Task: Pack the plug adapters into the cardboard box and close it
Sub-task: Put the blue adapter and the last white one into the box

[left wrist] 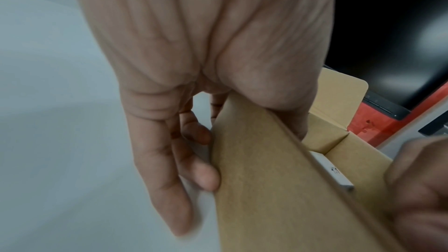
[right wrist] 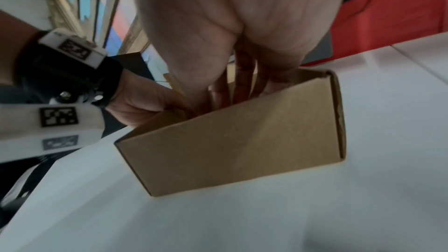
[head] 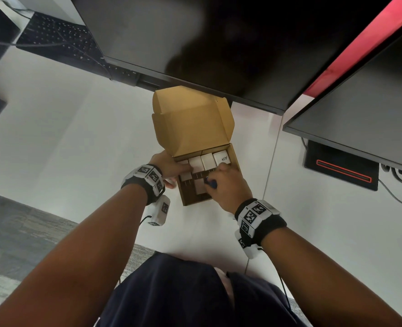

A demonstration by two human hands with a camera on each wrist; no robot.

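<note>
An open brown cardboard box [head: 195, 201] sits on the white desk with its lid [head: 192, 123] standing up at the back. Several white plug adapters [head: 207, 161] lie in a row along its far side, and another [head: 200, 187] lies nearer. My left hand [head: 169, 166] grips the box's left wall [left wrist: 266, 179], with fingers [left wrist: 206, 177] outside and the thumb inside. My right hand [head: 226, 185] reaches down into the box [right wrist: 230, 141] and pinches a small dark-blue-tipped adapter [head: 211, 184], mostly hidden by the fingers.
A large dark monitor [head: 218, 43] overhangs the box lid, with a second one [head: 360, 114] at the right. A black keyboard [head: 58, 36] lies at the far left. A black device with a red strip [head: 341, 166] and cables sit at the right. The desk edge runs near my body.
</note>
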